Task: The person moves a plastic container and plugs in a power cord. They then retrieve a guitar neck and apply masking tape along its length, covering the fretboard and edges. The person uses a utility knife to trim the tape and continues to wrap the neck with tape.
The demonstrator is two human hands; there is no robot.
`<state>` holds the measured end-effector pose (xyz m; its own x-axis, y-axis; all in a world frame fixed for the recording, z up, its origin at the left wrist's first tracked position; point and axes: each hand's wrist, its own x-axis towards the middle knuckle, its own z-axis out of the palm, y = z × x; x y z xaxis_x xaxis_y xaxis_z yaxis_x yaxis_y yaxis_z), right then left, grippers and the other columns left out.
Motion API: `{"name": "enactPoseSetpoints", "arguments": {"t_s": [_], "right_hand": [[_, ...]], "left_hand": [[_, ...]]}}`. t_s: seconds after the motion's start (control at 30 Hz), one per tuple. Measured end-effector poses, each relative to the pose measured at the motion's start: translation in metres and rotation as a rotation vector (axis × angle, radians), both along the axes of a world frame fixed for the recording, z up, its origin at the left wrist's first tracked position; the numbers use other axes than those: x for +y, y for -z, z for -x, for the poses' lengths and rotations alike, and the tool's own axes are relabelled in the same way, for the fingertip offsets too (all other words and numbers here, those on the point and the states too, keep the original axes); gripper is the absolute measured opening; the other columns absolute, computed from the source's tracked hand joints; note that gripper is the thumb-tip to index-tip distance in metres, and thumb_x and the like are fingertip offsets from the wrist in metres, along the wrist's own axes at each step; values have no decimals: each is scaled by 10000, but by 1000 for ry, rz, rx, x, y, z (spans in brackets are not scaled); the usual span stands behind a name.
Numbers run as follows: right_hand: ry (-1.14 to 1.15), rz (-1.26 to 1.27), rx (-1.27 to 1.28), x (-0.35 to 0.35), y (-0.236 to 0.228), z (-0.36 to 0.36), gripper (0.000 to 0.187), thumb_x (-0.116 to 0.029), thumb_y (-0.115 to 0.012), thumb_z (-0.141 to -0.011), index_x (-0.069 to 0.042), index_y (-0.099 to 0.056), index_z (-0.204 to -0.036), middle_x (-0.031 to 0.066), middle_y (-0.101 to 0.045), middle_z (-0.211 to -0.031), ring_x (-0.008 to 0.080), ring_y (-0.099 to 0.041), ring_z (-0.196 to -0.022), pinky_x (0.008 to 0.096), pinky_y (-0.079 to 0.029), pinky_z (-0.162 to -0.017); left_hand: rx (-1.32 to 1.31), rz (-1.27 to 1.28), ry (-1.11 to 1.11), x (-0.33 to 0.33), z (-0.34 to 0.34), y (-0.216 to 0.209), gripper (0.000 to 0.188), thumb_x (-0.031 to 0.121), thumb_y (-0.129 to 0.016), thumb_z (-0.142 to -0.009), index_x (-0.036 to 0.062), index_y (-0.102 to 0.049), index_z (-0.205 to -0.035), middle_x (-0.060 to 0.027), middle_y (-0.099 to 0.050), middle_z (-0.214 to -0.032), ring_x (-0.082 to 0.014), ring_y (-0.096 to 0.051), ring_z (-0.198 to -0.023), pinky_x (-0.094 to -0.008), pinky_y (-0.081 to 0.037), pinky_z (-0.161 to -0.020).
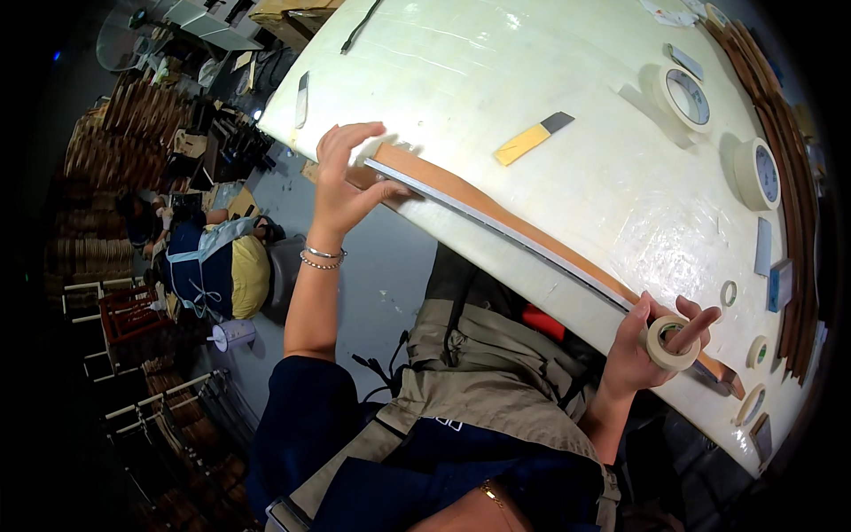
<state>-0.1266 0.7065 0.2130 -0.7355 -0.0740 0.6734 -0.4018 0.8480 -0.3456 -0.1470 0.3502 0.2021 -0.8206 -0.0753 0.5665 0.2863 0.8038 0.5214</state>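
A long, curved brown wooden strip (505,213) lies slantwise along the near edge of the pale table, a narrow grey band (479,215) running along its near side. My left hand (344,173) grips its far-left end, with the thumb on the near side and the fingers stretched past the end. Toward the other end, my right hand (643,350) holds a roll of masking tape (671,343), a finger through its core. Its thumb and fingertips are against the strip. Whether the tape is stuck to the wood cannot be made out.
On the pale table (443,97) lie a yellow-handled scraper (534,138), another flat blade (302,99), large tape rolls (684,97) and smaller rings. Dark wooden strips (771,177) line the right side. At left, another person (208,266) sits near stacked wooden parts (133,124).
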Motion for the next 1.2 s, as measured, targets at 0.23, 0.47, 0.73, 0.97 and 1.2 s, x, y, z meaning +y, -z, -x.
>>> {"name": "enactPoseSetpoints", "arguments": {"t_s": [0.23, 0.47, 0.73, 0.97, 1.2], "right_hand": [[-4, 6, 18, 0, 2, -1, 740, -27, -572, -792, 47, -152, -1397, 184, -468, -999, 206, -485, -904, 242, -507, -606], [-106, 260, 266, 36, -17, -22, 685, -408, -261, -906, -33, -17, -1424, 224, -328, -1292, 288, -581, -907, 340, -514, -783], [414, 404, -182, 230, -6, -47, 430, -159, -398, -962, 58, -349, -1330, 173, -472, -1294, 221, -413, -1228, 347, -265, -1049], [383, 596, -143, 234, 6, -48, 242, -133, -475, -937, 51, -578, -1056, 110, -547, -1229, 177, -385, -1225, 317, -264, -1039], [456, 505, -143, 227, 6, -45, 484, -123, -480, -936, 49, -310, -1355, 103, -581, -1166, 146, -524, -1025, 269, -370, -940]], "left_hand": [[379, 429, -89, 3, -19, 11, 504, 233, -800, -652, 188, -425, -985, 53, -669, -930, -162, -537, -1037, -376, -235, -1020], [298, 246, -149, 7, -20, 17, 496, 183, -801, -647, 178, -412, -954, 62, -694, -843, -154, -541, -1057, -365, -162, -1037], [293, 314, -186, 12, -22, 12, 444, 179, -802, -631, 180, -520, -974, 65, -694, -814, -144, -542, -1048, -352, -171, -1030], [237, 474, -231, 19, -27, 9, 337, 193, -774, -660, 247, -682, -979, 99, -658, -880, -145, -526, -1065, -354, -159, -1045], [191, 600, -249, 23, -34, 9, 346, 224, -766, -663, 265, -686, -996, 70, -629, -982, -179, -486, -1123, -394, -94, -1081]]}}
